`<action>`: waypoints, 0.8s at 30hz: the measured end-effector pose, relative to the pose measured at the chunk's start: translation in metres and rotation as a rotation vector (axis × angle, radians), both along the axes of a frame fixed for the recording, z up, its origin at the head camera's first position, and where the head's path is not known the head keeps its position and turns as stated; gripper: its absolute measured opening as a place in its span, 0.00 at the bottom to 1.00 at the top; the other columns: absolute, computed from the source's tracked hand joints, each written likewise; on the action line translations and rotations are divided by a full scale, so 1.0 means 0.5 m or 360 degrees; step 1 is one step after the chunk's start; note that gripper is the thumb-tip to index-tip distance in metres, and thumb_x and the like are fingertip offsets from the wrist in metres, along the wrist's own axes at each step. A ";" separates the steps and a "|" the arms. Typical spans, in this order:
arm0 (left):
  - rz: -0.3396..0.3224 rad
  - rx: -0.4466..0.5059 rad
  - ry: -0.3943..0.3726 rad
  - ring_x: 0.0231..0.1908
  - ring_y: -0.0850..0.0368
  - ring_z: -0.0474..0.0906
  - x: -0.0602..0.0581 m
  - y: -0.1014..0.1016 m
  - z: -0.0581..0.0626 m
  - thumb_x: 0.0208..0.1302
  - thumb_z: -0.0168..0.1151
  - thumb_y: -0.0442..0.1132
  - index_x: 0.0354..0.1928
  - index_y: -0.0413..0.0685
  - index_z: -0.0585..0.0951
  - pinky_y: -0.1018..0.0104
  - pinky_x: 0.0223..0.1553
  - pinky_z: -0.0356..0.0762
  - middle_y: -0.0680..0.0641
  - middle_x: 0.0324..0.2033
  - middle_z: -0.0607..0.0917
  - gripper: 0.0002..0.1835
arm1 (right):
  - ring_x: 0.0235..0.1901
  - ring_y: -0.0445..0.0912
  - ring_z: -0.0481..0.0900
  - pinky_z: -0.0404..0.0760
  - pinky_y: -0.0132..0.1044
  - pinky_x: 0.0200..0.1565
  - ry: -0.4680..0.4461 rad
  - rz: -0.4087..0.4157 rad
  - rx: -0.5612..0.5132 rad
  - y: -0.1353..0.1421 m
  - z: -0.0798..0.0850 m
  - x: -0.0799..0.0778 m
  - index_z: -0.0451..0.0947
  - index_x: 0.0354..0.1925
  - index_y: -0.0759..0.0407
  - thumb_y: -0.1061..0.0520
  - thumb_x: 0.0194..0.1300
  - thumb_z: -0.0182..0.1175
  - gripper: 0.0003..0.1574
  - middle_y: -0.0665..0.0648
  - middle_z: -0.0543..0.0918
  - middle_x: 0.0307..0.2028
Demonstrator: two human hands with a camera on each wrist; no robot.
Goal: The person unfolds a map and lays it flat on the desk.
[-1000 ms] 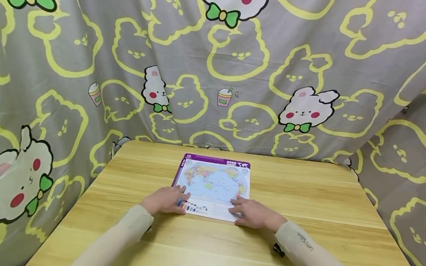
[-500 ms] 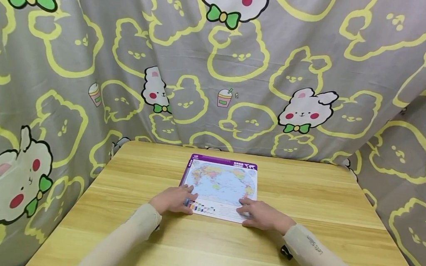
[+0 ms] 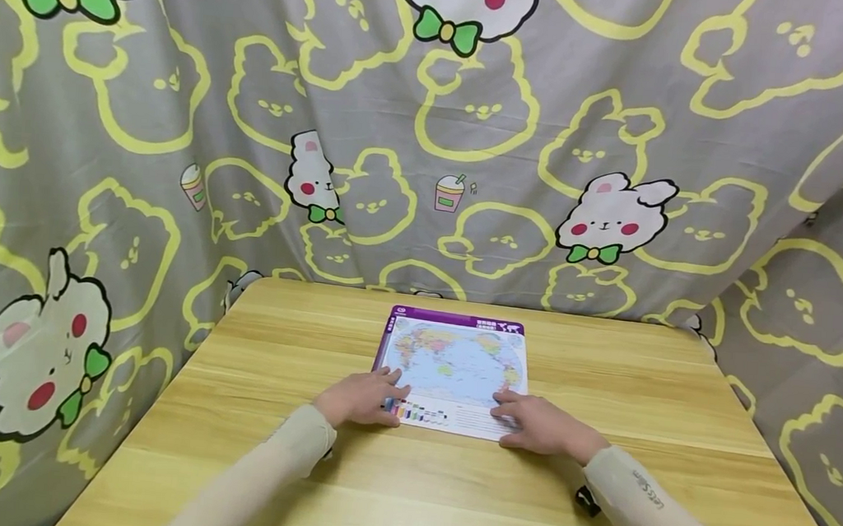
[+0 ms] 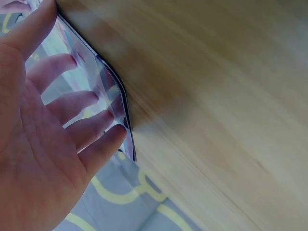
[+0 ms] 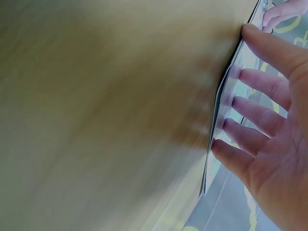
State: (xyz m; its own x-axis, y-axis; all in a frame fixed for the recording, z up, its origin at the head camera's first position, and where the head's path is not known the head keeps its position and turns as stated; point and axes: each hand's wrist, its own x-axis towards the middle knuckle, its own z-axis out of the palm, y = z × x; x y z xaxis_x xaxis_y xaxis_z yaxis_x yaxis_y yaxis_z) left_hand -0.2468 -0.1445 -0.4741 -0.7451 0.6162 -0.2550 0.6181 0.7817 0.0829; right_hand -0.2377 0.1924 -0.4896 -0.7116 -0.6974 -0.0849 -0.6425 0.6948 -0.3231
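Note:
A flat world map [image 3: 451, 360] with a purple border along its top and left sides lies on the wooden table. My left hand [image 3: 362, 397] rests on its lower left corner, fingers spread. Across from it, my right hand [image 3: 546, 425] touches the lower right corner in the same way. In the left wrist view, the fingertips of the left hand [image 4: 48, 139] meet the map's glossy surface near its dark edge. The right wrist view has the right hand [image 5: 269, 130] with its fingertips on the map, whose edge [image 5: 219, 98] shows thin layers slightly parted.
Bare wood of the table [image 3: 411, 493] surrounds the map on every side. A grey curtain [image 3: 497, 244] with yellow cartoon outlines hangs behind the table and along both sides. A small black object [image 3: 586, 500] shows under the right sleeve.
The map has slid to the right across the table, and both hands have moved along with it. Their fingers keep the same spread contact. The head view has shifted slightly.

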 end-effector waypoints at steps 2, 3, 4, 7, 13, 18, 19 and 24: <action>0.0003 -0.0010 -0.0002 0.68 0.42 0.54 0.001 0.008 0.000 0.64 0.55 0.60 0.68 0.54 0.67 0.51 0.65 0.58 0.40 0.69 0.60 0.34 | 0.63 0.58 0.66 0.67 0.54 0.60 0.0003 -0.0007 -0.0002 0.008 -0.001 -0.001 0.78 0.55 0.59 0.49 0.59 0.66 0.28 0.63 0.70 0.63; 0.0002 -0.0017 0.0002 0.68 0.42 0.54 0.001 0.011 -0.001 0.64 0.55 0.60 0.68 0.54 0.67 0.51 0.65 0.58 0.40 0.69 0.60 0.34 | 0.62 0.58 0.67 0.67 0.54 0.60 0.0007 -0.0010 -0.0003 0.012 -0.001 -0.002 0.78 0.55 0.59 0.49 0.59 0.66 0.27 0.63 0.70 0.63; 0.0003 -0.0026 0.0002 0.68 0.43 0.53 0.001 0.015 0.000 0.64 0.54 0.60 0.69 0.55 0.66 0.51 0.65 0.58 0.41 0.69 0.60 0.34 | 0.62 0.58 0.67 0.67 0.54 0.60 0.0011 -0.0013 -0.0004 0.015 -0.002 -0.002 0.79 0.54 0.59 0.49 0.59 0.66 0.27 0.63 0.70 0.63; 0.0007 -0.0029 -0.0012 0.69 0.43 0.53 0.002 0.028 0.001 0.64 0.54 0.61 0.69 0.56 0.66 0.52 0.65 0.58 0.41 0.70 0.59 0.34 | 0.62 0.59 0.67 0.67 0.55 0.60 0.0012 -0.0022 -0.0016 0.027 0.000 -0.003 0.79 0.53 0.59 0.50 0.58 0.67 0.26 0.64 0.70 0.62; -0.0031 -0.0026 0.0000 0.69 0.43 0.52 0.004 0.049 0.002 0.64 0.54 0.61 0.69 0.57 0.66 0.52 0.65 0.59 0.41 0.71 0.56 0.34 | 0.62 0.61 0.67 0.67 0.56 0.59 -0.0008 -0.0063 -0.0034 0.048 0.002 -0.005 0.79 0.52 0.60 0.50 0.57 0.67 0.26 0.66 0.70 0.62; -0.0075 -0.0049 0.0017 0.69 0.44 0.52 0.002 0.062 -0.004 0.64 0.53 0.62 0.70 0.58 0.65 0.53 0.64 0.60 0.43 0.71 0.55 0.34 | 0.63 0.61 0.65 0.65 0.56 0.60 -0.0031 -0.0120 -0.0055 0.061 0.000 -0.004 0.80 0.50 0.58 0.50 0.56 0.68 0.24 0.65 0.70 0.62; -0.0079 -0.0054 0.0017 0.69 0.44 0.52 0.001 0.064 -0.006 0.64 0.53 0.62 0.70 0.59 0.65 0.53 0.64 0.60 0.43 0.71 0.56 0.34 | 0.63 0.61 0.65 0.65 0.56 0.60 -0.0032 -0.0128 -0.0055 0.063 -0.001 -0.003 0.80 0.50 0.58 0.50 0.56 0.68 0.24 0.65 0.70 0.62; -0.0087 -0.0077 0.0012 0.69 0.45 0.52 -0.007 0.067 -0.013 0.63 0.53 0.63 0.70 0.61 0.63 0.54 0.64 0.61 0.44 0.71 0.55 0.35 | 0.62 0.61 0.66 0.66 0.56 0.60 -0.0025 -0.0135 -0.0063 0.066 -0.001 0.000 0.79 0.50 0.58 0.49 0.57 0.68 0.24 0.65 0.70 0.62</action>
